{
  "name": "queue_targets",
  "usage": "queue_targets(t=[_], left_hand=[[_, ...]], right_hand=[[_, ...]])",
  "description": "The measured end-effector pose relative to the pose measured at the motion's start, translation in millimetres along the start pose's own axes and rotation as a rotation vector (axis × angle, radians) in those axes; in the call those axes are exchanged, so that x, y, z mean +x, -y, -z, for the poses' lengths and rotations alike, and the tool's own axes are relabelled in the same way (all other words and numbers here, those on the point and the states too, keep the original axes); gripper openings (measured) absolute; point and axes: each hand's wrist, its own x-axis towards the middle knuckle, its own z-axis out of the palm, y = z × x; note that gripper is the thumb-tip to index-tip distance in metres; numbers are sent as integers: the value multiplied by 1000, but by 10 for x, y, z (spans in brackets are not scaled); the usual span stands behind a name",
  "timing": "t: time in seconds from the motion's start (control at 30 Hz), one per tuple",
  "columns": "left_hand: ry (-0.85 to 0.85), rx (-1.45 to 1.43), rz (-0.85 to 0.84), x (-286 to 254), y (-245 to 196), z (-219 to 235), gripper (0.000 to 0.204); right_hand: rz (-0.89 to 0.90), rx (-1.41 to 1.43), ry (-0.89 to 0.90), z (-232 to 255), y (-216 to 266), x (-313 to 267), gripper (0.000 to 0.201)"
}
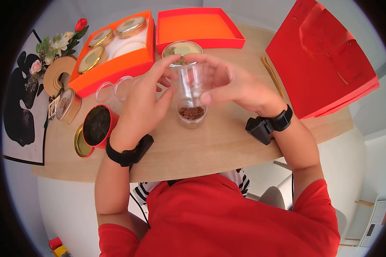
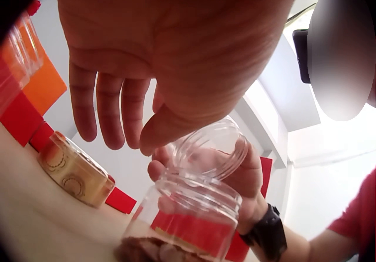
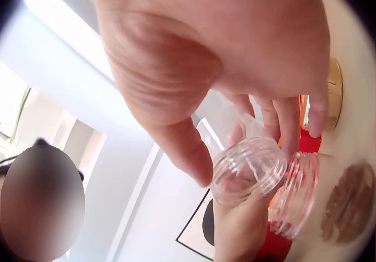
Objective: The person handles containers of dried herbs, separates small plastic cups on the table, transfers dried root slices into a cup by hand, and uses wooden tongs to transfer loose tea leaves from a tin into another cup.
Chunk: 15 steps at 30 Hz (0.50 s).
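Observation:
A clear plastic jar (image 1: 193, 124) stands on the table with brown chips (image 1: 191, 113) at its bottom. In the left wrist view its threaded mouth faces up. Just above that mouth, a clear threaded lid (image 2: 235, 161) is tilted. My right hand (image 1: 233, 85) holds this lid, the thumb (image 3: 197, 162) at one edge and fingers on the far side. On the jar's other side hovers my left hand (image 1: 146, 100), fingers extended and loosely bent, holding nothing. A gold-rimmed tin (image 1: 188, 46) sits behind the jar, partly hidden by my hands.
An orange box (image 1: 113, 70) with gold-lidded tins is at the back left, with a matching tray (image 1: 200, 28) beside it. A red bag (image 1: 317, 64) stands right. Left are clear containers (image 1: 124, 88), a red canister (image 1: 111, 118) of dark contents, a gold lid (image 1: 82, 145) and flowers (image 1: 60, 45).

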Motion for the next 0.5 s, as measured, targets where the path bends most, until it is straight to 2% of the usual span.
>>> queue_targets(t=[0.07, 0.17, 0.33, 0.5], left_hand=[[20, -22, 23, -2, -2, 10, 71], [8, -120, 44, 2, -48, -4, 78], [-10, -76, 29, -9, -108, -26, 87], [13, -161, 15, -11, -101, -34, 82]], right_hand=[[-15, 208, -73, 75, -119, 62, 81], [-36, 354, -92, 104, -96, 75, 70], [-126, 431, -60, 273, -229, 112, 59], [-159, 440, -56, 239, -220, 101, 49]])
